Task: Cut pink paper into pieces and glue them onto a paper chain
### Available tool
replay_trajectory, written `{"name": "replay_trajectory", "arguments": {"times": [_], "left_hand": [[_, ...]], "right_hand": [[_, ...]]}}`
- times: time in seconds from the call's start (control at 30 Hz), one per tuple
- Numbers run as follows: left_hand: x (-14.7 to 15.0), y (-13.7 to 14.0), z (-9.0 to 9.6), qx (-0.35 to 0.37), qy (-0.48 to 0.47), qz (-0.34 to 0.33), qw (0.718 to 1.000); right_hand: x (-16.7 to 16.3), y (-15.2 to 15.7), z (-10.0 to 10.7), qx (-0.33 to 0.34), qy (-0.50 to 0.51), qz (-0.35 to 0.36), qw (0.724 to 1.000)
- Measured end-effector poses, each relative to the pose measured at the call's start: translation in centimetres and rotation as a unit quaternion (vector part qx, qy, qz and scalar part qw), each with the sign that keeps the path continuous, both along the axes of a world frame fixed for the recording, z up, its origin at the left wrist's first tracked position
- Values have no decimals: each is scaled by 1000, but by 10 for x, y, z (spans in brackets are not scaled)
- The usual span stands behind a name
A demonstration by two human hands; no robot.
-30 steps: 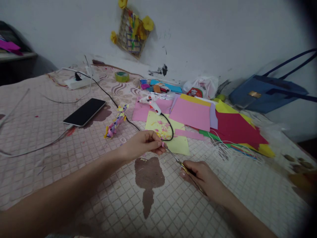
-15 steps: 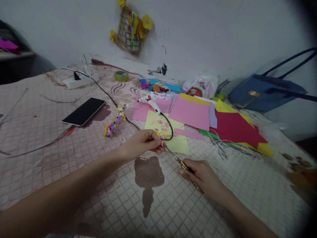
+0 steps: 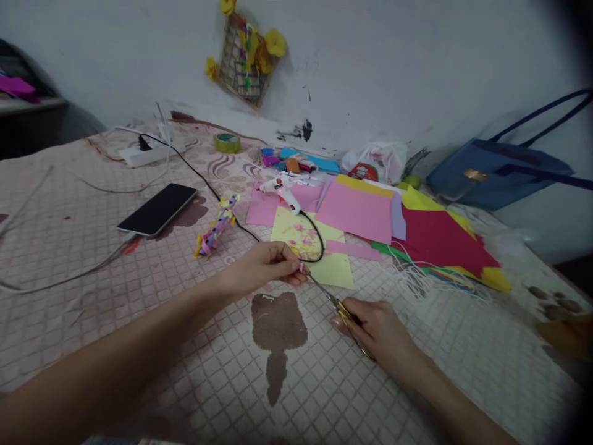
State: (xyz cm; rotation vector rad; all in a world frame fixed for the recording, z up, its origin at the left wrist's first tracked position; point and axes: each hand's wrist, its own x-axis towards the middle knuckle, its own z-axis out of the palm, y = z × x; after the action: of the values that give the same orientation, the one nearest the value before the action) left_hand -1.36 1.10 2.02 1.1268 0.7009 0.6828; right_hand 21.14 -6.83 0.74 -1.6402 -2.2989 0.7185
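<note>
My left hand (image 3: 273,262) pinches a small piece of pink paper (image 3: 301,267) between thumb and fingers. My right hand (image 3: 375,321) is closed around a pair of scissors with gold-coloured handles (image 3: 346,314); their blades point up and left to the pink paper. Whether the tips touch the paper is too small to tell. Beyond the hands, a pale yellow sheet (image 3: 336,267) carries pink and yellow paper scraps. A white glue gun (image 3: 288,199) lies on the papers behind it. To the left of my left hand rests a purple roll decorated with yellow and pink bits (image 3: 215,230).
A phone (image 3: 158,209) on a cable lies at the left, near a white power strip (image 3: 139,154). Pink sheets (image 3: 356,210), red paper (image 3: 440,241) and loose white string (image 3: 414,278) spread to the right. Green tape (image 3: 227,143) and a blue bag (image 3: 491,170) stand farther back.
Both hands have shifted very slightly left, and the scissor handles have come a little closer together. The pink paper remains pinched in my left hand.
</note>
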Motion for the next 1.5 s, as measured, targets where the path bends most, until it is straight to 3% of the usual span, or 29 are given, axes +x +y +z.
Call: {"name": "replay_trajectory", "arguments": {"times": [0.13, 0.4, 0.7, 0.97, 1.5], "left_hand": [[-4, 3, 0, 2, 1, -11, 1000], [-10, 6, 4, -8, 1, -105, 994], [-10, 8, -2, -1, 24, -171, 985], [-9, 8, -6, -18, 27, -189, 982], [-9, 9, -12, -19, 14, -214, 977]], "right_hand": [[-1, -2, 6, -70, 58, 20, 996], [2, -2, 21, -190, 152, 39, 969], [12, 0, 18, -186, 108, 67, 974], [13, 4, 23, -163, 83, 117, 976], [18, 7, 23, -141, 15, 141, 980]]}}
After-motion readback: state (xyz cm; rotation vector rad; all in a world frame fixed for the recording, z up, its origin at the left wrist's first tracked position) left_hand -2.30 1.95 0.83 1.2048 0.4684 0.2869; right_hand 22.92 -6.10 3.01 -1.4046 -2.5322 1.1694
